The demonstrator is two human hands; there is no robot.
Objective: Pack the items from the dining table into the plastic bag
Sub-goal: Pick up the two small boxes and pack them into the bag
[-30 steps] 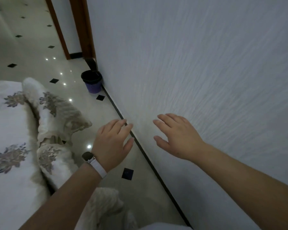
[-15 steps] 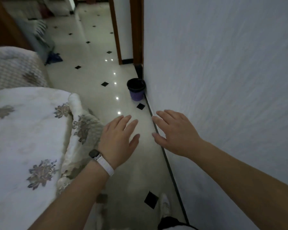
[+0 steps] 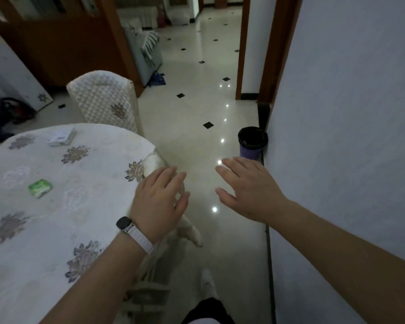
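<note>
Packing has not begun, we judge: our left hand (image 3: pixel 159 202) and right hand (image 3: pixel 248 190) hover spread flat, holding nothing. On the round table with its flowered white cloth (image 3: pixel 63 206), a small green packet (image 3: pixel 40 188) lies at nine o'clock and a flat white box (image 3: pixel 62 137) at eleven. We see no plastic bag.
</note>
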